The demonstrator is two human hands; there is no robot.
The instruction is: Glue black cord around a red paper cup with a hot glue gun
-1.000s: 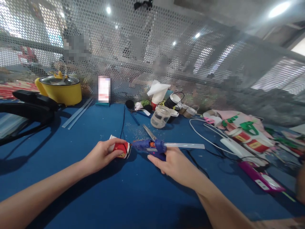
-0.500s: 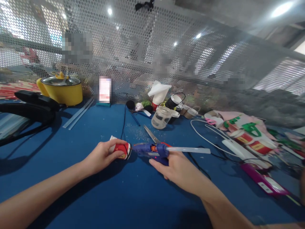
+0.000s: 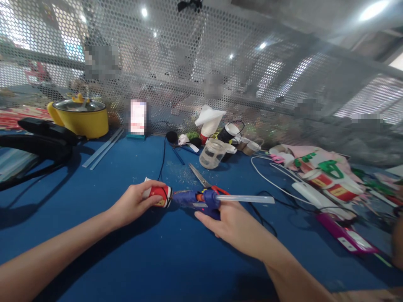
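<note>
Holding the red cup (image 3: 160, 195) sideways near the middle of the desk (image 3: 176, 260), the left hand (image 3: 136, 202) faces the glue gun (image 3: 191, 199) gripped in the right hand (image 3: 234, 221). The gun's rear has dipped slightly, nozzle (image 3: 175, 195) staying by the cup; gluing apparently continues.

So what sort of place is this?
Probably a craft workshop, judging by this blue worktable: the right hand grips a glue gun, scissors lie just beyond it, and what looks like black yarn sits farther back.
</note>
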